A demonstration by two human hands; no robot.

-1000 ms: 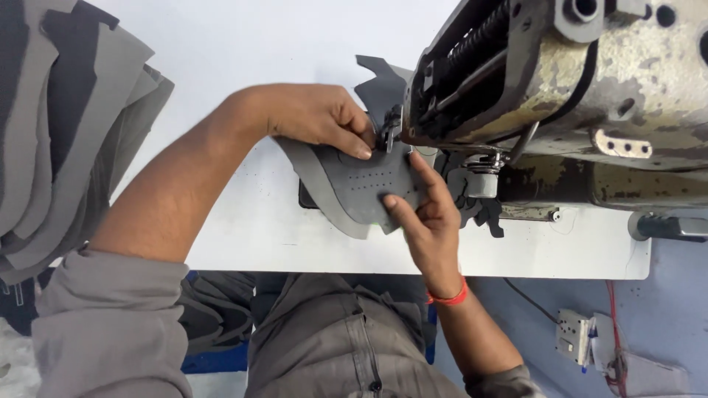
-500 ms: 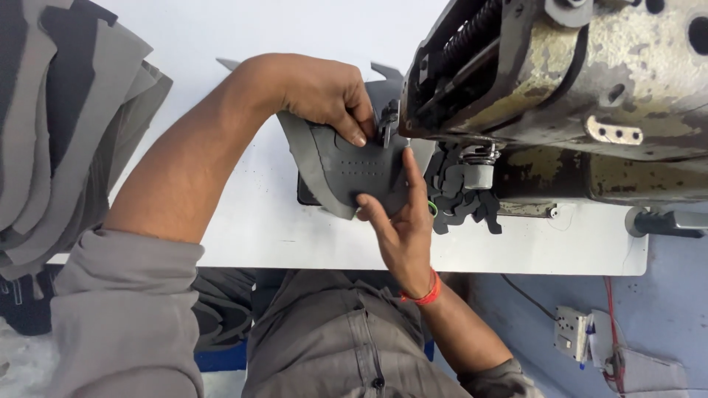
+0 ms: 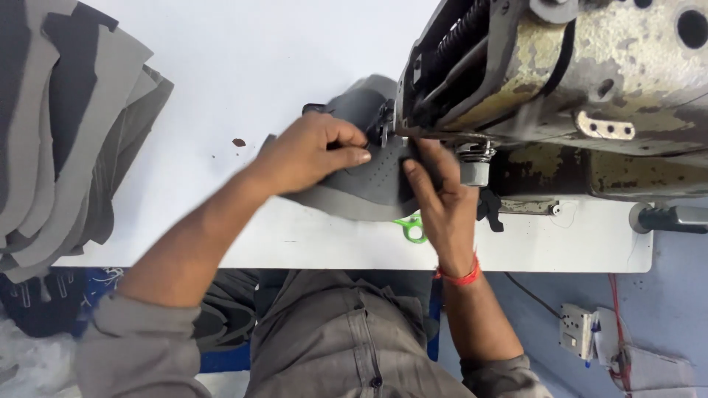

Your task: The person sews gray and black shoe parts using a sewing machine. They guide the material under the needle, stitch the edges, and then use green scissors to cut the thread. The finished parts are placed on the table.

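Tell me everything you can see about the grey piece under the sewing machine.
The grey piece is a flat, curved cut of soft-looking material, like felt or synthetic leather, with rows of small punched holes. It lies on the white table, one end tucked under the head of the worn sewing machine. The left hand presses on it from above, and the right hand holds it near the needle. Its near edge curves toward the table's front, beside a green loop.
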